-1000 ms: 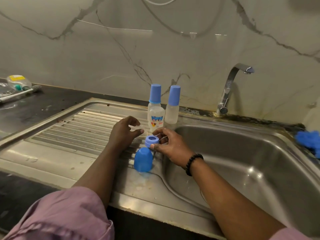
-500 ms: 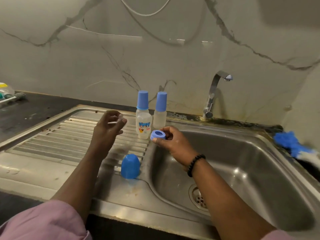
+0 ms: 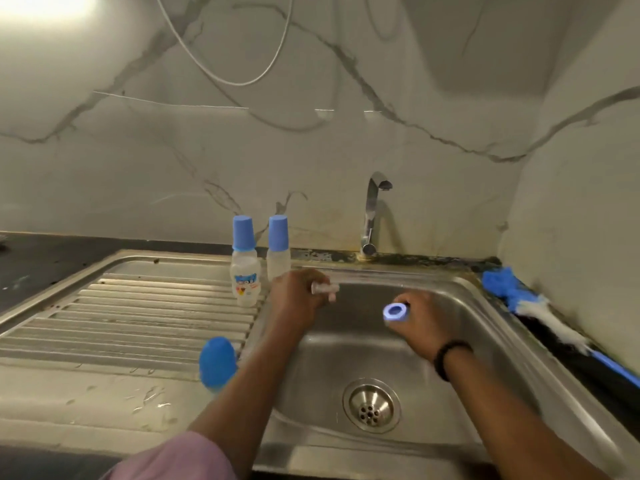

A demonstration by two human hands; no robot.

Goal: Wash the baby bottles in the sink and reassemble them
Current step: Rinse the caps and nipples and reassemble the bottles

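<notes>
Left hand (image 3: 294,299): I see it pinching a clear teat (image 3: 323,288) over the sink (image 3: 460,341).
Right hand (image 3: 419,323): grips the blue collar ring (image 3: 396,311), also over the basin.
Progress: I judge two capped bottles (image 3: 246,268) finished; the dome cap (image 3: 217,362) waits on the drainboard (image 3: 121,317), and this teat and ring look unwashed.
Room: basin open below; tap (image 3: 372,216) behind, bottles near my left knuckles.

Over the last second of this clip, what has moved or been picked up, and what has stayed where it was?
Both hands moved from the drainboard out over the sink basin. The right hand lifted the blue ring off the drainboard and carries it over the basin; the left hand now pinches a small clear nipple. The blue cap and the two capped bottles stayed put.
</notes>
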